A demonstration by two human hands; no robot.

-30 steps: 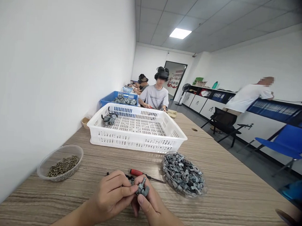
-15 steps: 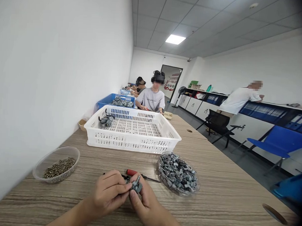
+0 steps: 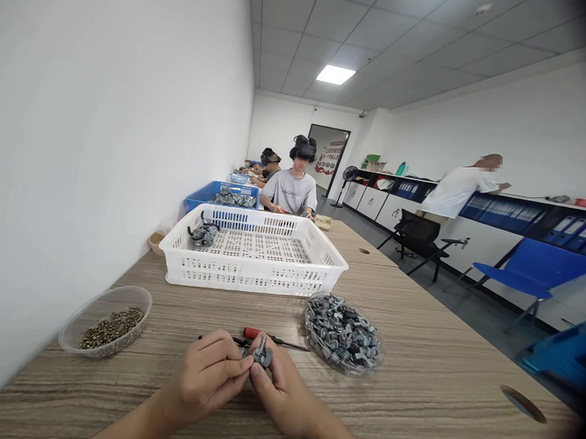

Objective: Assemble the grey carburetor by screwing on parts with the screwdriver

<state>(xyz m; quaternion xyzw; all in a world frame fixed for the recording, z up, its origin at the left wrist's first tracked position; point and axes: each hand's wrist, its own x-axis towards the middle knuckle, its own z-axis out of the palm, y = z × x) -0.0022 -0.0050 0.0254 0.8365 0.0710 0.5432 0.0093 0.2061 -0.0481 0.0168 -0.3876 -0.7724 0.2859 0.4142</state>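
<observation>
A small grey metal fitting with an upright post (image 3: 264,355) sits between the fingertips of both hands, low over the table. My left hand (image 3: 214,373) pinches it from the left, fingers curled. From the other side, my right hand (image 3: 285,389) grips it between thumb and fingers. Just behind the hands lies a screwdriver with a red handle (image 3: 253,334), its shaft pointing right. Some dark piece behind my left fingers is mostly hidden. To the right, a clear round tub (image 3: 316,355) is heaped with similar grey metal parts.
A clear bowl (image 3: 72,320) of small brassy screws stands at left near the wall. Behind the hands, a white plastic basket (image 3: 256,279) holds several dark metal pieces. A blue crate (image 3: 197,196) and a seated person (image 3: 294,190) are beyond. The table has a cable hole (image 3: 522,404).
The fitting has turned slightly between my fingers, its post now more upright. Both hands keep their hold, and the whole view has shifted a little.
</observation>
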